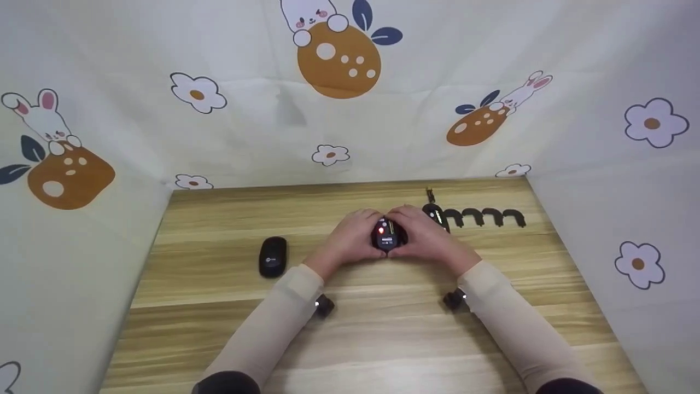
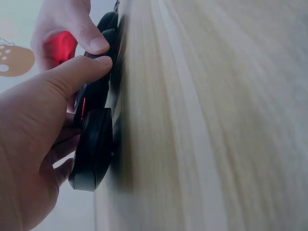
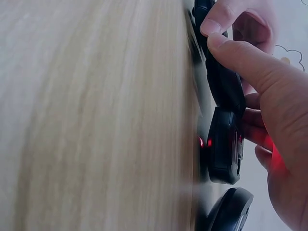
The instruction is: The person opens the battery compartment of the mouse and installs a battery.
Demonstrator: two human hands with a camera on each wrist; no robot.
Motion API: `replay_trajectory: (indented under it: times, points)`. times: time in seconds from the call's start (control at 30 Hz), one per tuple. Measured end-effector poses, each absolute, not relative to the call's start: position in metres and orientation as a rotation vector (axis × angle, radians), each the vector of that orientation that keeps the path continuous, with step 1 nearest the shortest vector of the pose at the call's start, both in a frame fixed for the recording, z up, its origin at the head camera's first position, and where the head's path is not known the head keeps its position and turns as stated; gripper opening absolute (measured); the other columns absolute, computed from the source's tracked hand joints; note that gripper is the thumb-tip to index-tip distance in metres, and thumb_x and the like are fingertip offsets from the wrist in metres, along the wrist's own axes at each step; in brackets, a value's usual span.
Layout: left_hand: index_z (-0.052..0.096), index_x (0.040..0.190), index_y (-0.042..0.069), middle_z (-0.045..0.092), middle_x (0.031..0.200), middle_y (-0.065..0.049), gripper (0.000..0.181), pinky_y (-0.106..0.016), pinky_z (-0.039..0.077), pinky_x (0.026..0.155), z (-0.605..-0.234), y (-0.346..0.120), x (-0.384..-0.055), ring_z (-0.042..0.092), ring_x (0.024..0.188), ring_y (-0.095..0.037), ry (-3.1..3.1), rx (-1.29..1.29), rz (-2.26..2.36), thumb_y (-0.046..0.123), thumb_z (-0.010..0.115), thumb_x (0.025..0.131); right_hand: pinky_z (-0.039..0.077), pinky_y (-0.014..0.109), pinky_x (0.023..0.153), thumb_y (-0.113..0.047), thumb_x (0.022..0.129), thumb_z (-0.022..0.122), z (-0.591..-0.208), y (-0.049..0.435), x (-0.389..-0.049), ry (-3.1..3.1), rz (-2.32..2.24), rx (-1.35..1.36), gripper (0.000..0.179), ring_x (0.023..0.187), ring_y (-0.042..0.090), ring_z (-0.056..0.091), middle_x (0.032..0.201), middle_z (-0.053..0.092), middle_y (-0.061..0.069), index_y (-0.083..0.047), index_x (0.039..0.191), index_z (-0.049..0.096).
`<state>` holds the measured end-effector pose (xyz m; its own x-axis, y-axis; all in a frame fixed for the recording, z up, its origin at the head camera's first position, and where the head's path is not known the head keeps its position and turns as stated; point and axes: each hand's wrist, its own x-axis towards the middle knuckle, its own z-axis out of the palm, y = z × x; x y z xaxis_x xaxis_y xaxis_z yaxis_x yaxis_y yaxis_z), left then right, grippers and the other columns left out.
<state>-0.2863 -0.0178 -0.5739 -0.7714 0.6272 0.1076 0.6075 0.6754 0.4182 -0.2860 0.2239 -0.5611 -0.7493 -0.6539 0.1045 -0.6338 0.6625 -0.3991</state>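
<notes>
Between my two hands is a black computer mouse (image 1: 388, 241), its underside up, with a red light and a printed label showing. My left hand (image 1: 355, 236) grips it from the left, and my right hand (image 1: 422, 236) from the right. Both thumbs (image 2: 89, 70) meet at the mouse's near end, close above the table. A red glow falls on my right hand's palm (image 3: 279, 166). Dark rounded pieces show beside the fingers in both wrist views; I cannot tell whether they belong to the held mouse.
A second black mouse (image 1: 273, 257) lies to the left on the wooden table (image 1: 219, 323). Behind my right hand sits a black labelled object (image 1: 436, 215) with a small plug-like piece (image 1: 430, 195) above it. Several black hook-shaped pieces (image 1: 473, 212) line up to its right. Patterned cloth (image 1: 251, 131) surrounds the table.
</notes>
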Motion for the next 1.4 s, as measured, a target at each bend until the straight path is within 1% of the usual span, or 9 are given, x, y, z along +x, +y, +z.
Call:
replay_trajectory:
  times: [0.2,0.4,0.57,0.67,0.8,0.97,1.07,1.27,1.4]
  points:
    - [0.058,0.153,0.001,0.064,0.149,-0.013,0.092,-0.046,0.039,0.129,-0.574,-0.018,-0.285,0.055,0.143,-0.031,2.832,1.045,0.66,0.045,0.097,0.082,0.034,0.05,0.131,-0.048,0.077,0.1,-0.562,0.223,-0.287,2.82,-0.649,-1.13,0.096,0.145,0.035,0.054,0.149,0.064,0.015,-0.002,0.151,0.062]
    - [0.058,0.154,0.002,0.063,0.151,-0.013,0.093,-0.046,0.037,0.13,-0.572,-0.018,-0.283,0.054,0.144,-0.032,2.838,1.029,0.644,0.043,0.097,0.081,0.037,0.051,0.129,-0.047,0.077,0.101,-0.564,0.223,-0.286,2.821,-0.679,-1.124,0.097,0.143,0.034,0.053,0.15,0.063,0.014,-0.003,0.153,0.061]
    - [0.05,0.159,-0.003,0.056,0.158,-0.018,0.101,-0.047,0.032,0.133,-0.57,-0.019,-0.282,0.05,0.149,-0.035,2.824,1.013,0.628,0.043,0.097,0.083,0.036,0.051,0.13,-0.049,0.076,0.101,-0.566,0.224,-0.286,2.813,-0.694,-1.099,0.101,0.146,0.034,0.051,0.153,0.061,0.014,-0.003,0.156,0.058]
    - [0.047,0.162,-0.002,0.053,0.162,-0.018,0.104,-0.047,0.03,0.134,-0.569,-0.021,-0.281,0.047,0.152,-0.036,2.82,0.995,0.649,0.044,0.097,0.083,0.035,0.053,0.131,-0.053,0.076,0.1,-0.568,0.225,-0.285,2.818,-0.702,-1.057,0.104,0.149,0.034,0.049,0.157,0.058,0.013,-0.004,0.158,0.057]
    - [0.046,0.163,-0.001,0.05,0.164,-0.018,0.104,-0.047,0.03,0.134,-0.567,-0.025,-0.28,0.045,0.153,-0.037,2.823,0.974,0.706,0.043,0.097,0.083,0.036,0.054,0.13,-0.054,0.076,0.1,-0.568,0.227,-0.284,2.82,-0.753,-1.001,0.104,0.15,0.034,0.047,0.16,0.055,0.012,-0.006,0.158,0.057]
    - [0.044,0.165,0.0,0.048,0.167,-0.017,0.103,-0.048,0.029,0.135,-0.563,-0.036,-0.275,0.042,0.155,-0.037,2.817,0.931,0.772,0.04,0.096,0.084,0.037,0.059,0.129,-0.048,0.08,0.099,-0.567,0.227,-0.277,2.808,-0.852,-0.972,0.098,0.152,0.034,0.045,0.162,0.052,0.01,-0.008,0.159,0.057]
    - [0.044,0.166,0.002,0.046,0.168,-0.015,0.102,-0.05,0.029,0.134,-0.558,-0.046,-0.269,0.041,0.156,-0.036,2.819,0.896,0.825,0.039,0.095,0.086,0.039,0.059,0.128,-0.044,0.082,0.099,-0.566,0.221,-0.269,2.812,-0.931,-0.967,0.092,0.151,0.033,0.046,0.161,0.053,0.008,-0.009,0.157,0.059]
    - [0.049,0.164,0.008,0.048,0.167,-0.011,0.095,-0.051,0.034,0.132,-0.55,-0.074,-0.257,0.042,0.155,-0.032,2.838,0.833,0.926,0.039,0.095,0.087,0.043,0.051,0.127,-0.031,0.086,0.097,-0.566,0.197,-0.251,2.808,-1.098,-1.031,0.075,0.145,0.03,0.053,0.154,0.057,0.008,-0.004,0.148,0.065]
    - [0.053,0.162,0.01,0.05,0.165,-0.009,0.087,-0.049,0.038,0.13,-0.548,-0.1,-0.251,0.044,0.155,-0.03,2.842,0.809,0.972,0.038,0.093,0.09,0.043,0.048,0.127,-0.031,0.089,0.095,-0.568,0.176,-0.239,2.773,-1.18,-1.101,0.07,0.144,0.03,0.053,0.152,0.059,0.014,-0.001,0.144,0.066]
